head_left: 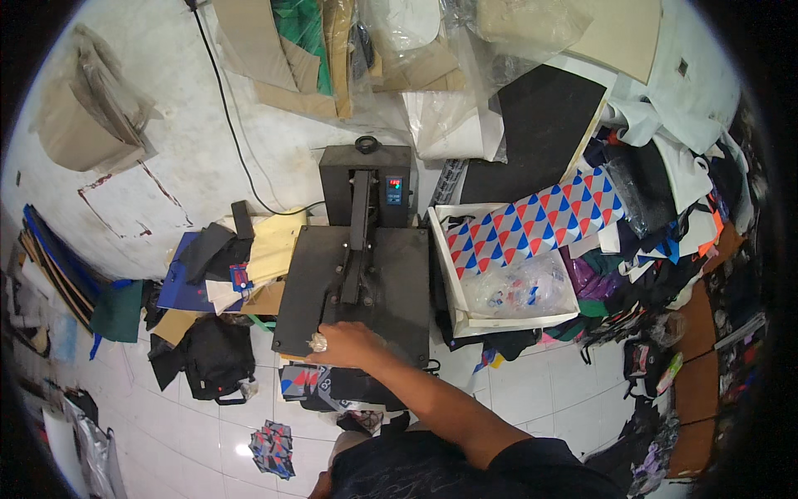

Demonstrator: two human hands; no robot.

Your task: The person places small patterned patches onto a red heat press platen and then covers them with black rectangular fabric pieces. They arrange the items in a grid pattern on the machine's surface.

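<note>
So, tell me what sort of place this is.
Probably a small printing or garment workshop: a black heat press with a lit display, a patterned sheet across a white box, and heaped fabric.

Smudged white wall; glossy white tiled floor, small bright light reflection.

This looks like a small textile workshop: a black heat press with a lit display stands before a scuffed wall. Heaped fabric pieces crowd the right, beside a white box with a patterned strip lying across it.
</note>
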